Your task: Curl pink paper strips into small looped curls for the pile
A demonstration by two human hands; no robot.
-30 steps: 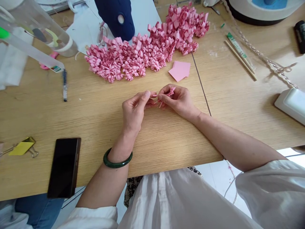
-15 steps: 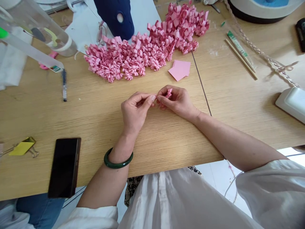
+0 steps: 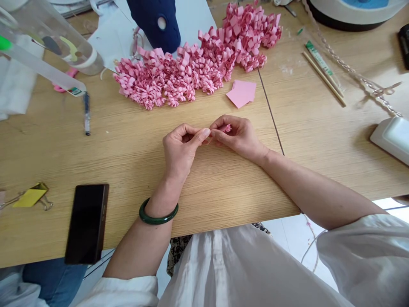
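Note:
My left hand (image 3: 183,147) and my right hand (image 3: 238,134) meet fingertip to fingertip above the table, both pinched closed. A small pink curled paper strip (image 3: 227,128) pokes out from the fingers of my right hand; most of it is hidden. Between the two thumbs, my left fingers pinch what looks like a thin end of the same strip. Just beyond the hands lies a small stack of pink paper pieces (image 3: 242,94). Farther back stretches a long heap of pink curled paper loops (image 3: 179,76).
A dark blue bottle (image 3: 156,25) stands behind the heap. To the left are a pen (image 3: 87,113), a black phone (image 3: 87,224) and a binder clip (image 3: 35,194). Wooden sticks (image 3: 324,79), a braided cord (image 3: 345,66) and a white box (image 3: 391,138) lie right.
The pink curl in my right hand has turned and sunk lower between the fingers, so less of it shows. My hands stay in nearly the same place.

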